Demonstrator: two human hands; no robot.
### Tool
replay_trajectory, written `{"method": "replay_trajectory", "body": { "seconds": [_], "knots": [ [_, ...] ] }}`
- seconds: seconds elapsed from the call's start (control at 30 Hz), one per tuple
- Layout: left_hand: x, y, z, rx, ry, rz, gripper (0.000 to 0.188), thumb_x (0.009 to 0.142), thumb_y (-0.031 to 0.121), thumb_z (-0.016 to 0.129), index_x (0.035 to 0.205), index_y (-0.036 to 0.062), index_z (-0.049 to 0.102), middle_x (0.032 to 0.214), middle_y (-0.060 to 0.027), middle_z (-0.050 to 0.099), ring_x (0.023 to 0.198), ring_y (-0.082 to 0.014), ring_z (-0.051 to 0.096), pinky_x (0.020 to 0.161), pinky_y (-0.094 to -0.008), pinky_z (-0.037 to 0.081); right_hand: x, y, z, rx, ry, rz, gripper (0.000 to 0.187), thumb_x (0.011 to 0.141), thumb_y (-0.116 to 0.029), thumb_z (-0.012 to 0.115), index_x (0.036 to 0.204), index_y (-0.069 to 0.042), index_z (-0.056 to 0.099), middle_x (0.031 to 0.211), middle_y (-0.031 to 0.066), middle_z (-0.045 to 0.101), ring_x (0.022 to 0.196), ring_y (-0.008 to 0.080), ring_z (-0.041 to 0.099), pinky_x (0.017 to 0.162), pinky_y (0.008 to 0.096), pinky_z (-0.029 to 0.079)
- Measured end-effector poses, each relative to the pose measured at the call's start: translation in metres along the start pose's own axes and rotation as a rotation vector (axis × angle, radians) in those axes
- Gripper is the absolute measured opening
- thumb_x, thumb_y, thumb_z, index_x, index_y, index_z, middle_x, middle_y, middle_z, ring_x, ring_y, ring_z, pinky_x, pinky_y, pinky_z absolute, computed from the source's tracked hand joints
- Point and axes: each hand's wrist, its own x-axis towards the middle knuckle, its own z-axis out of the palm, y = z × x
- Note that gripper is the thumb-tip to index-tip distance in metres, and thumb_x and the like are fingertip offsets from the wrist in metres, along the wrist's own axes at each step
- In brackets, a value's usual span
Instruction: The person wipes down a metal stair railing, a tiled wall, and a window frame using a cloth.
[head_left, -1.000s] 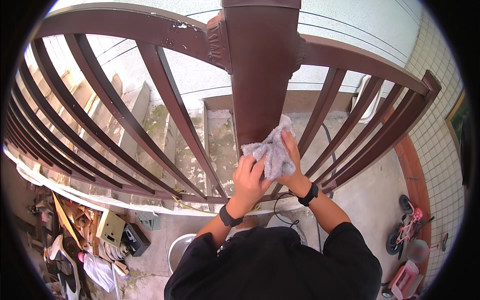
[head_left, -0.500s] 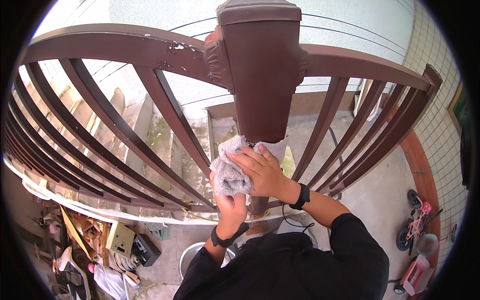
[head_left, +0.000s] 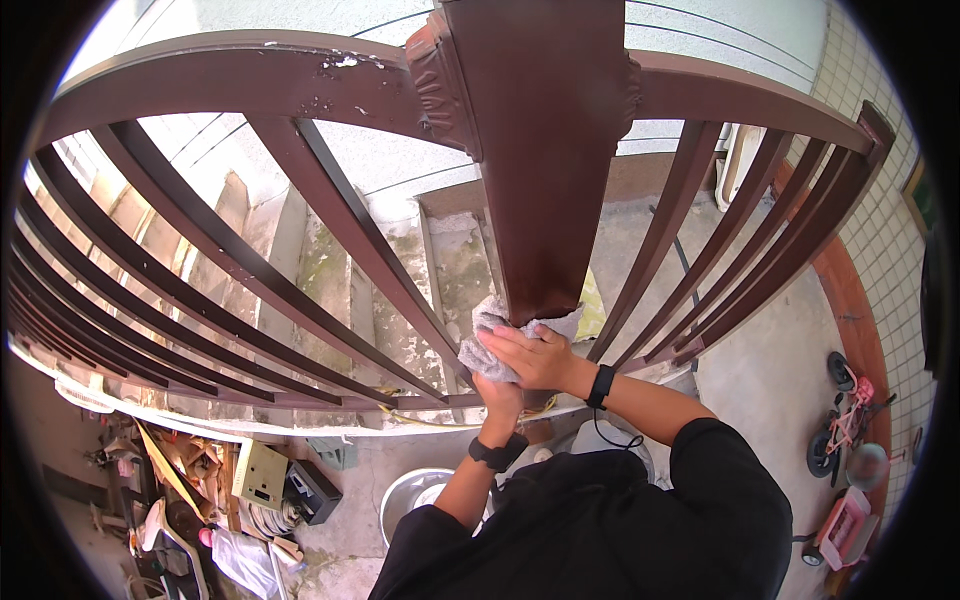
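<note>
Head view, looking down over a balcony railing. A wide brown post (head_left: 545,160) stands at the centre of the railing (head_left: 230,80), with slanted brown bars fanning out to either side. The paint on the top rail is chipped just left of the post.

A grey cloth (head_left: 488,340) is bunched against the lower end of the post, on its left side. The right hand (head_left: 535,358) lies flat over the cloth, fingers extended and pressed onto it, palm toward the post. The left hand (head_left: 500,392) sits directly beneath the right one and is largely covered by it; it appears closed around the lower part of the cloth, though the grip itself cannot be seen clearly. Both wrists carry a dark band, and both arms are in dark sleeves.

Below the railing lies a concrete yard. A round metal basin (head_left: 420,497) stands on the ground under the left forearm. Further left is a heap of clutter (head_left: 200,490), including boards, a box and coiled hose. At the right edge, well apart from the hands, stand a small child's bike (head_left: 845,415) and a pink toy (head_left: 845,525). Mossy concrete steps (head_left: 350,290) show through the bars.
</note>
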Motion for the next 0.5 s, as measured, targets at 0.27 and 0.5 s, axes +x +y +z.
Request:
{"method": "replay_trajectory", "body": {
  "seconds": [0.27, 0.5],
  "knots": [
    [-0.035, 0.008, -0.021, 0.008, -0.169, -0.363, 0.031, 0.086, 0.011, 0.048, 0.112, -0.0073, 0.050, 0.102, -0.0148, 0.059, 0.097, -0.0202, 0.055, 0.084, -0.0317, 0.043, -0.046, -0.001, 0.008, 0.328, -0.240, -0.105, 0.049, 0.077, -0.028, 0.057, 0.123, -0.012, 0.049, 0.132, 0.0014, 0.045, 0.116, 0.0126, 0.048, 0.109, 0.0373, 0.019],
    [0.021, 0.081, 0.024, -0.143, -0.108, 0.431, 0.076, 0.077, 0.011, 0.059, 0.139, 0.0035, 0.016, 0.138, -0.0192, 0.023, 0.123, -0.0325, 0.033, 0.101, -0.0443, 0.029, 0.040, 0.055, -0.027, 0.607, 0.539, 0.170, 0.063, 0.069, -0.017, 0.073, 0.125, -0.012, 0.044, 0.130, 0.0206, 0.038, 0.117, 0.0383, 0.044, 0.098, 0.0468, 0.038]
  ]
}}
